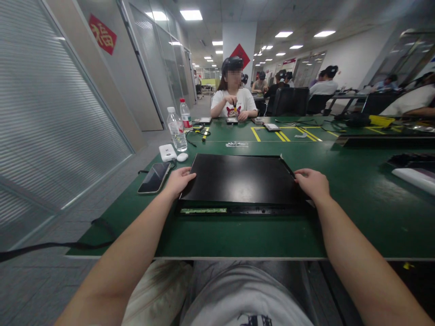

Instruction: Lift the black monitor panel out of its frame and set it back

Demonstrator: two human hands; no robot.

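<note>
A flat black display panel (242, 179) lies in front of me, its dark surface reflecting light. Its near edge looks slightly raised above a black frame (265, 210) with a green circuit strip (203, 211) along its near left part. My left hand (181, 180) pinches the panel's left edge, thumb on top. On the opposite side, my right hand (311, 182) has its fingers closed at the right edge; whether they grip the panel alone or the frame rim too, I cannot tell.
Left of the panel are a phone (154, 177), a white device (167, 153), a white rounded case (182, 157) and water bottles (176, 131). Small strips (237, 144) lie beyond the panel on the green table (244, 240). Across sits a person (234, 97) with a tool; a white bar (414, 179) lies far right.
</note>
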